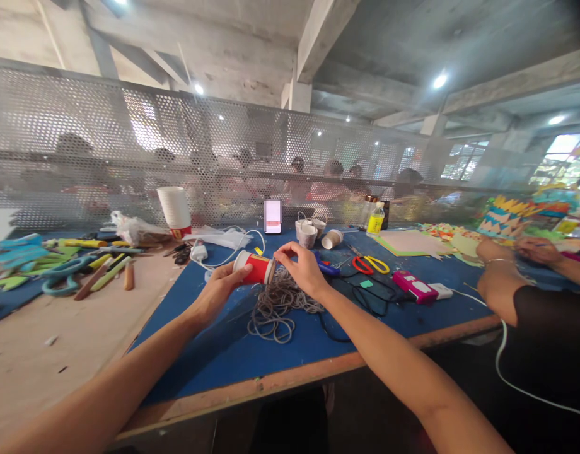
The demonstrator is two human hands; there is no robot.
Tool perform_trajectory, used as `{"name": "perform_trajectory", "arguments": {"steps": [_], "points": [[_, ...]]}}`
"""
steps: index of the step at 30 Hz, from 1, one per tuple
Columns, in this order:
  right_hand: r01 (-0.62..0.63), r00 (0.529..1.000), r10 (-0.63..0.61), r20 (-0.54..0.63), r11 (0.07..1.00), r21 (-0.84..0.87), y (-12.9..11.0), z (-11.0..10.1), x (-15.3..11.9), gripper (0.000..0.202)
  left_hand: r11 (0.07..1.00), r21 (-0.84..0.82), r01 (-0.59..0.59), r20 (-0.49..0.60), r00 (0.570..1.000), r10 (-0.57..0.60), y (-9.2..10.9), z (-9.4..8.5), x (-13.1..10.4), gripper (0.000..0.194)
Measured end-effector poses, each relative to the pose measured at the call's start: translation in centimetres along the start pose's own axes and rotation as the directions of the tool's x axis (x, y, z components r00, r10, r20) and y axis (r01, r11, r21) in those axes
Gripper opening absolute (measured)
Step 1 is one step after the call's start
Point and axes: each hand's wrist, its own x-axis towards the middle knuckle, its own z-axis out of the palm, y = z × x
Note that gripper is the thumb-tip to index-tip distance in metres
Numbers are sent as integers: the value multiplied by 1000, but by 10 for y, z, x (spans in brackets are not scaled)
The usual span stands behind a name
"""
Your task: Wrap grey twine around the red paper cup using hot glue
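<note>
A red and white paper cup [258,269] lies on its side in my left hand [221,284], whose fingers and thumb are wrapped round it. Its mouth faces left, and a grey-brown band shows round its right end. My right hand [302,268] pinches at that end, with a thin grey cord at the fingertips. Below both hands, a loose heap of grey cord [283,306] is spread on the blue table top [214,359]. Behind my right hand stand small cord-wrapped cups [306,234], and another wrapped cup [332,239] lies on its side.
A stack of white cups [174,207] and a lit phone [273,216] stand at the back. Scissors [370,265], a pink box [414,287] and black cables lie to the right, near another person's arm [498,284]. Left are blue-handled scissors [65,274] and several tools.
</note>
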Motion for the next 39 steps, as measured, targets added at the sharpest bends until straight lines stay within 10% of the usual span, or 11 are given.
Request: {"name": "perform_trajectory", "arguments": {"steps": [39], "points": [[-2, 1000, 3, 18, 998, -60, -1, -1, -1, 14, 999, -24, -29, 45, 999, 31, 6, 3, -5, 33]]}}
